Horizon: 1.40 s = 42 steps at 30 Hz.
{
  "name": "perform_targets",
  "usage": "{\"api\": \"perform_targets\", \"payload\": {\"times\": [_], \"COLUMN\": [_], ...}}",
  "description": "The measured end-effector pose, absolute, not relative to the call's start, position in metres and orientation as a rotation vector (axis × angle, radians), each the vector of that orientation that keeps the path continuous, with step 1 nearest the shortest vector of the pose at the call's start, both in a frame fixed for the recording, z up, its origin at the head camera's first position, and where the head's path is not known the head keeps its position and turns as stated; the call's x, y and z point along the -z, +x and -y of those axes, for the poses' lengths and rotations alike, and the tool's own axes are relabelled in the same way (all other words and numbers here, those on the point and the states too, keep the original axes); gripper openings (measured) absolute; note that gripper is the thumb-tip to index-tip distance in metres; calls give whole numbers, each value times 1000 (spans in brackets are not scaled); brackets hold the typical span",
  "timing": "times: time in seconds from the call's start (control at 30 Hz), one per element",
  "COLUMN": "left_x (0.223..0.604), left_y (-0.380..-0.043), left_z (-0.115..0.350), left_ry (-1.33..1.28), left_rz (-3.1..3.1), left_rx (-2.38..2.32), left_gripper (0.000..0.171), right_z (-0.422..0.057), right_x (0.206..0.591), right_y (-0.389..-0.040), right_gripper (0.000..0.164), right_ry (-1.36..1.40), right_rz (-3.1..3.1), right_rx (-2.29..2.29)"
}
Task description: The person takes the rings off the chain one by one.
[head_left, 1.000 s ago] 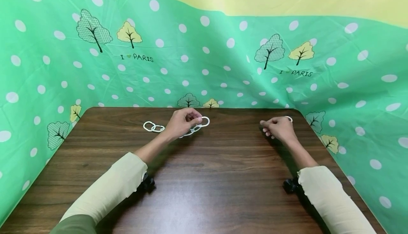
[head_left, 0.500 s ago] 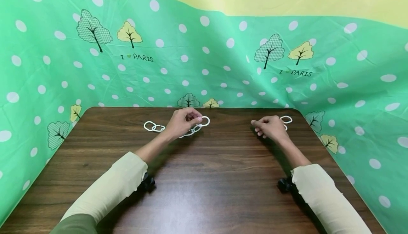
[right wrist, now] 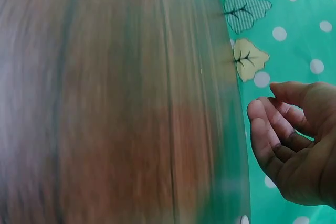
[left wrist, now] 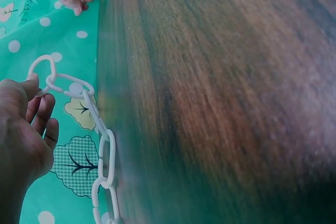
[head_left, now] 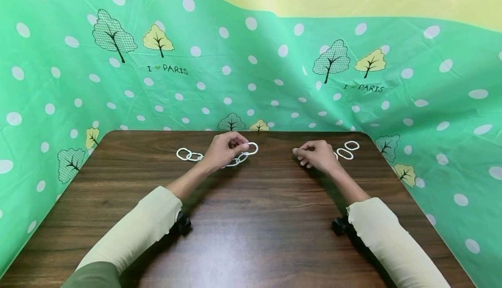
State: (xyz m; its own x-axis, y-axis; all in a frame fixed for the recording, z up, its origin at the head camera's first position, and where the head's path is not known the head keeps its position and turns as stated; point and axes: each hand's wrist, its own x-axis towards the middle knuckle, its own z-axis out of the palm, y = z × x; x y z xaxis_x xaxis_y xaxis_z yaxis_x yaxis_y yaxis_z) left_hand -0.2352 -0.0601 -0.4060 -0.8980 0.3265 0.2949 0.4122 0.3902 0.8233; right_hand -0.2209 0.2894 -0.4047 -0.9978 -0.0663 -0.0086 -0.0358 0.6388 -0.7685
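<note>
My left hand [head_left: 224, 152] pinches the end link [left wrist: 42, 57] of a white plastic chain [left wrist: 107, 156] between thumb and fingertips. From there the linked chain droops towards the table, and its far end [head_left: 183, 148] lies left of the wrist. Part of the chain is hidden behind the hand in the head view. My right hand [head_left: 317, 154] hovers over the table right of the chain. Its fingers are loosely bent, with a gap to the thumb and nothing between them. Behind it lie loose white links [head_left: 345, 154], one partly hidden by the hand.
The dark wood-grain table [head_left: 251, 218] has its far edge just beyond both hands. A green dotted curtain [head_left: 251, 70] with printed trees hangs behind it and down the sides. Black wrist mounts [head_left: 339, 225] sit beneath the sleeves.
My right hand has moved left, away from the right edge, uncovering the loose white links behind it. My left hand has kept its place with the chain.
</note>
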Motion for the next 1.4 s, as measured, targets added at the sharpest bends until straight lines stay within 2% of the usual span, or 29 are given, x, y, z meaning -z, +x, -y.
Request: {"api": "perform_targets", "payload": {"times": [0.5,0.97,1.4], "left_x": [410,408,407], "left_y": [-235,-235,-234], "left_z": [62,61,61], "left_ry": [-670,-655,-654], "left_rz": [2563,2562,2550], "left_rx": [1536,1550,1577], "left_gripper": [12,12,13], "right_z": [-245,-208,-188], "right_x": [407,394,394], "right_y": [-214,-209,-214], "right_gripper": [21,26,23], "right_ry": [-283,-482,-574], "right_rz": [-2799,-2696,-2621], "right_rx": [1324,1394,1503]}}
